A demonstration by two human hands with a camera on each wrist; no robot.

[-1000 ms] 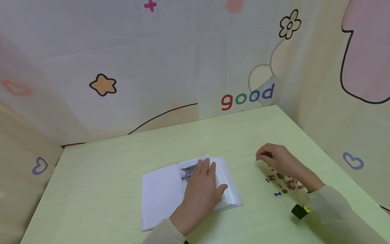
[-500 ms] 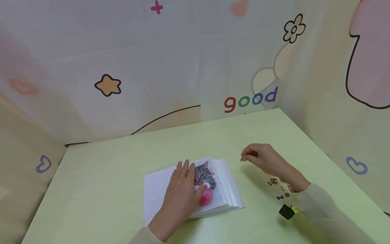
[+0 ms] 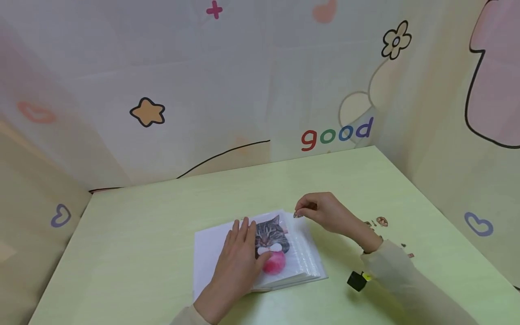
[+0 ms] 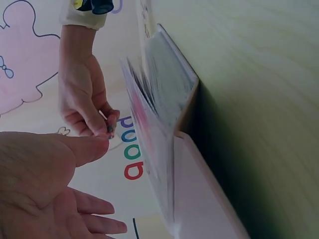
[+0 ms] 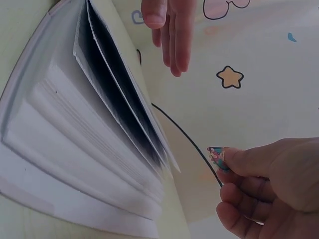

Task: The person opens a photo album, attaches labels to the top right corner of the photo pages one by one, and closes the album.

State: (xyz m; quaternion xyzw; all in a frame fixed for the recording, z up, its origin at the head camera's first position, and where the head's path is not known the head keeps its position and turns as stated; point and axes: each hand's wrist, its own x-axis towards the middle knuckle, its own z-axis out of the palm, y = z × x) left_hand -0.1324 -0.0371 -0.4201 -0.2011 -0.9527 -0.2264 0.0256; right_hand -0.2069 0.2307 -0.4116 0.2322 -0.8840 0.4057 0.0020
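An open photo album (image 3: 211, 253) lies on the green table. Its right page shows a grey cat picture (image 3: 271, 234) with a pink ball (image 3: 274, 264) under it. My left hand (image 3: 240, 246) lies flat with straight fingers along the album's middle, beside the cat picture. My right hand (image 3: 301, 212) hovers at the album's far right corner and pinches a small colourful sticker (image 5: 217, 157) between thumb and forefinger. The left wrist view shows the album (image 4: 164, 114) edge-on, with the right hand (image 4: 87, 99) and its sticker (image 4: 109, 128) beside it. The album's fanned pages (image 5: 84, 144) fill the right wrist view.
Several small loose stickers (image 3: 381, 221) lie on the table (image 3: 138, 216) to the right of my right forearm. A black and yellow device (image 3: 357, 280) sits at my right wrist. Patterned curtain walls (image 3: 227, 90) close in the table on three sides.
My right hand has moved left from the loose stickers to the album's far corner, carrying a sticker. My left hand slid left off the right page, uncovering the cat picture.
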